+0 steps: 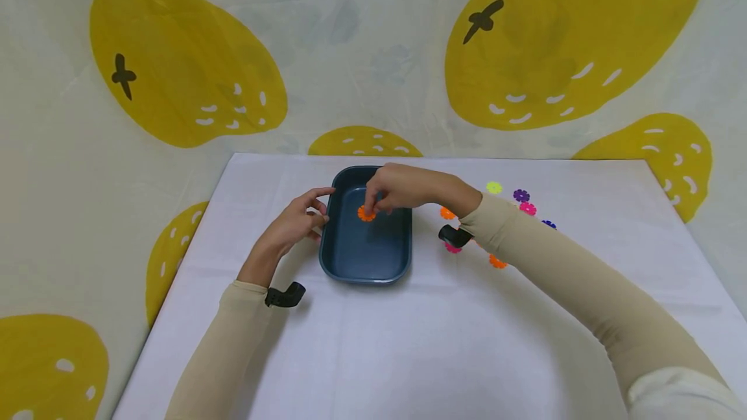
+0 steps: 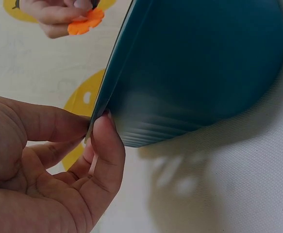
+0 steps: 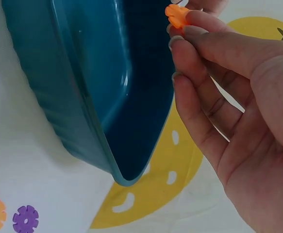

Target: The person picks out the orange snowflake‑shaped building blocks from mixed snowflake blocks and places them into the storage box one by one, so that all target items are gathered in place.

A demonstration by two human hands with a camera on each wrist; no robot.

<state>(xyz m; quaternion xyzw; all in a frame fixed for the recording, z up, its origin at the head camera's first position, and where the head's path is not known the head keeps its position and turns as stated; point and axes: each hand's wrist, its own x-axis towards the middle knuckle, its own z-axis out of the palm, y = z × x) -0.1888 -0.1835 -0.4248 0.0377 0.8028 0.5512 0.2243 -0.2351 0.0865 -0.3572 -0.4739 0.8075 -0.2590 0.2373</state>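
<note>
A dark teal rectangular dish (image 1: pixel 367 258) with a raised rim stands on the white-covered table. At its left side my left hand (image 1: pixel 294 222) pinches the rim between thumb and fingers, as the left wrist view shows close up. My right hand (image 1: pixel 399 186) is over the inside of the dish. Its thumb and fingertips pinch an orange flower-shaped notched disc (image 3: pixel 177 16), held above the dish floor. In the head view, the bare dish floor shows below that disc.
Right of the dish lie several notched discs: yellow-green (image 1: pixel 493 187), purple (image 1: pixel 521 195), pink (image 1: pixel 528 209), blue (image 1: pixel 548 224) and orange (image 1: pixel 498 262). The right forearm covers part of this group. Behind the table hangs a cloth (image 1: pixel 367 83) with yellow fruit prints.
</note>
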